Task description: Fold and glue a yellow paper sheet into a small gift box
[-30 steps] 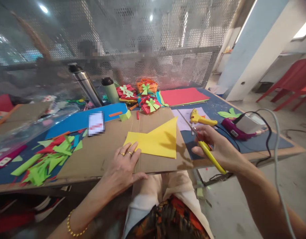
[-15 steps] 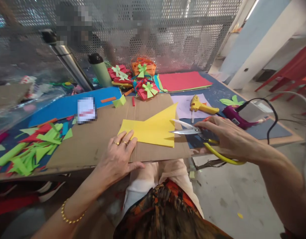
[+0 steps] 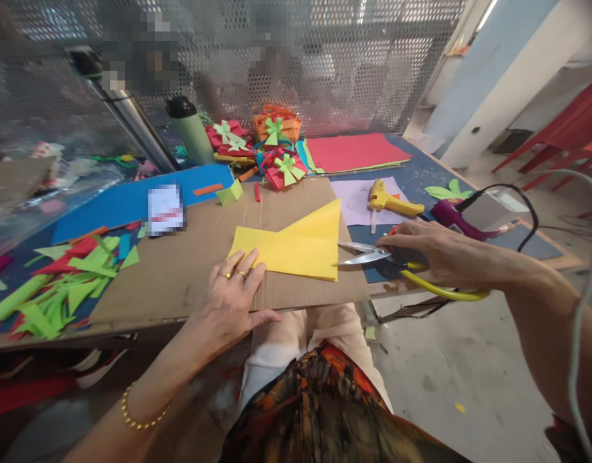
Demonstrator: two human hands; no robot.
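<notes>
Folded yellow paper (image 3: 296, 247) lies on a brown cardboard sheet (image 3: 170, 273). My left hand (image 3: 233, 289) rests flat on its left lower corner, fingers stretched out and thumb spread towards the cardboard's front edge. From the right, my right hand (image 3: 445, 254) holds scissors (image 3: 366, 256) with yellow and red-orange handles. Their blades are spread, with the tips at the paper's right edge; whether the paper lies between them I cannot tell.
Green and red paper scraps (image 3: 78, 276) pile up at the left. A yellow glue gun (image 3: 392, 202) lies on lilac paper behind the scissors, near a purple tool (image 3: 457, 218) with a cord. Decorated red paper pieces (image 3: 283, 170), red sheets (image 3: 356, 153) and a green bottle (image 3: 192, 132) stand farther back.
My right hand has shifted slightly right, and the scissors' blades have drawn back from over the paper to its right edge, now less widely spread. My left hand stays on the paper.
</notes>
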